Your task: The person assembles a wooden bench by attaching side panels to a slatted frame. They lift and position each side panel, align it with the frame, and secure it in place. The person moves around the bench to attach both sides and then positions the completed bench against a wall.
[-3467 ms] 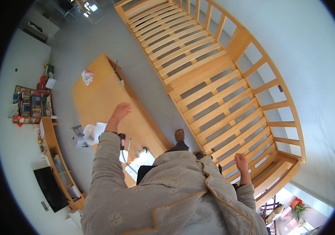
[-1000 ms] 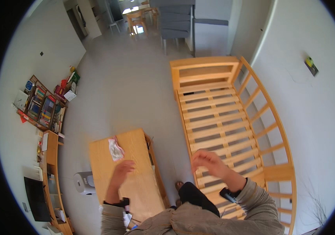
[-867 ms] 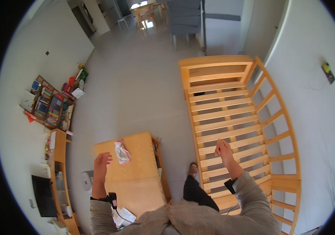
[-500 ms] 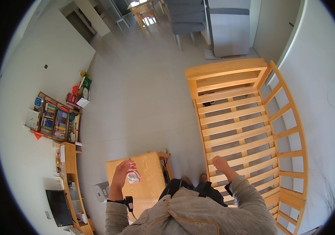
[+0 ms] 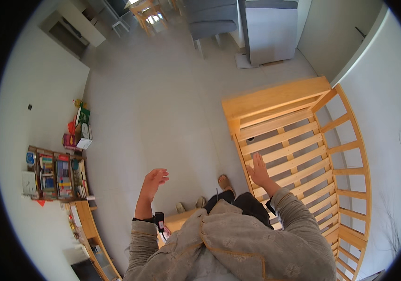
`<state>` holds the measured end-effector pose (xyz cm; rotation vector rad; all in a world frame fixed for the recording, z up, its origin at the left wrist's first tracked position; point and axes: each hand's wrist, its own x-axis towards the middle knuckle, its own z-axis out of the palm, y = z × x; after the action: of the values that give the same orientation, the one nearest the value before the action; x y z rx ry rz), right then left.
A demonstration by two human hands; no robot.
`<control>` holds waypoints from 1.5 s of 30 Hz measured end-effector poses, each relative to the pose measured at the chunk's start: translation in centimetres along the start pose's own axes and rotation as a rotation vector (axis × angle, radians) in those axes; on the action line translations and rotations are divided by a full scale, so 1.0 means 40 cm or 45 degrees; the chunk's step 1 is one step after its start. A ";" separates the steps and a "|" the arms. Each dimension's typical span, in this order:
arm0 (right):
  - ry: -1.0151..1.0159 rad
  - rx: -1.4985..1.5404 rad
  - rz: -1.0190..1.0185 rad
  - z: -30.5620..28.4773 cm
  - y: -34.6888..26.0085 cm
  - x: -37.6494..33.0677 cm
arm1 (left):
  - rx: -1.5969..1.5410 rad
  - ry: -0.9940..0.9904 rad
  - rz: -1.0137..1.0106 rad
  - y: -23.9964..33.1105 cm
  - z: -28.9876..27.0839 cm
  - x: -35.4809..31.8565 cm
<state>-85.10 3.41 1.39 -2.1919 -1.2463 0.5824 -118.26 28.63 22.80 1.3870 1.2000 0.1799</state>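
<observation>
My left hand [image 5: 152, 183] is raised over the grey floor with its fingers loosely apart and nothing in it. On that wrist sits a small black device [image 5: 159, 219] with a cable. My right hand [image 5: 259, 173], fingers stretched out and empty, is over the near long edge of a wooden slatted frame [image 5: 275, 97], like a sofa or daybed base; I cannot tell whether it touches. The slats lie bare, and a railed side runs along the right wall. A wooden table [image 5: 178, 219] is mostly hidden beneath my body and left forearm.
A pair of slippers [image 5: 180, 207] lies just ahead of the table. Along the left wall stand a bookshelf [image 5: 57, 175], a low wooden cabinet [image 5: 86, 220] and some boxes [image 5: 83, 133]. Large grey-white cushions [image 5: 271, 35] lean at the back, beside a grey seat [image 5: 212, 28].
I have stepped forward, and the table has slid back under me in view. Both hands have risen, and the right hand's fingers have straightened. A packet seen on the table is now mostly hidden.
</observation>
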 end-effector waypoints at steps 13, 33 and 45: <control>-0.007 -0.186 0.082 0.163 -0.098 0.694 | 0.284 -0.553 -0.001 0.350 0.033 0.800; 0.596 -0.124 1.547 0.106 0.072 1.049 | 0.796 -0.890 0.038 0.935 0.185 1.720; 0.995 -0.051 2.226 0.030 0.173 1.182 | 1.111 -1.438 0.165 1.182 0.781 1.988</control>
<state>-58.85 42.05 -8.69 -2.5805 1.2430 0.1412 -35.02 78.15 10.40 1.8661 0.1793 -1.0324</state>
